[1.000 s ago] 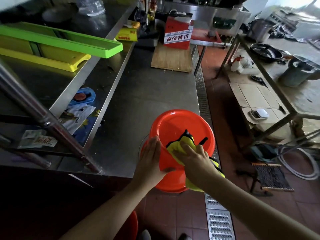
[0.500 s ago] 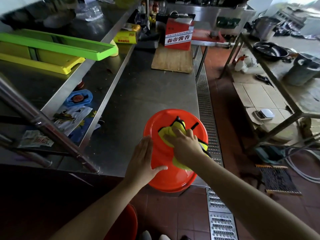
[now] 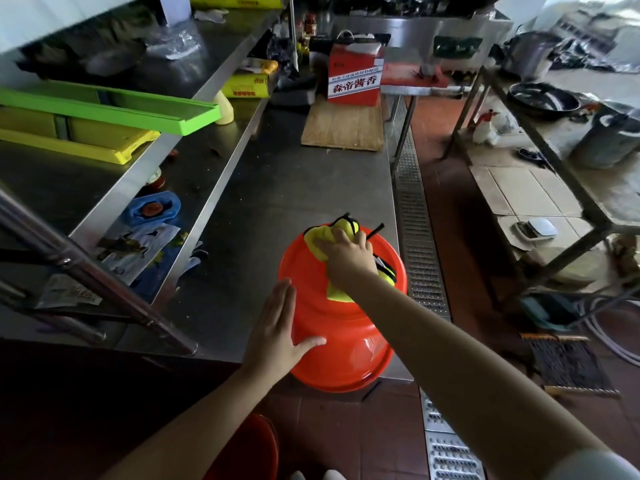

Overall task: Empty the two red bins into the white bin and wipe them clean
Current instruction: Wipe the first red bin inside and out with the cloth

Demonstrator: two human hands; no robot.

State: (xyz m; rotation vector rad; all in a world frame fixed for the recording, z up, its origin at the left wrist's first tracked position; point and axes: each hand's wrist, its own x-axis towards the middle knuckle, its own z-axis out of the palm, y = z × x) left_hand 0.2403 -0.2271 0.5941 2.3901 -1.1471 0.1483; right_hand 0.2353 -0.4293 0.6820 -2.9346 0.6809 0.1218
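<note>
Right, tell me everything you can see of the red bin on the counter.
The red bin is glossy orange-red plastic, round, and looks turned upside down, its flat base facing up and its wider rim overhanging the near edge of the steel counter. The left hand lies flat against its side. The right hand presses a yellow cloth with black trim onto the base's far edge. Its inside is hidden.

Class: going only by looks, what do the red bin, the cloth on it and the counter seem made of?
Red bin: probably plastic, smooth and glossy with soft highlights.
Yellow cloth: soft fabric, matte, bunched into folds, black-edged.
Counter: likely stainless steel, grey, dully reflective.
</note>
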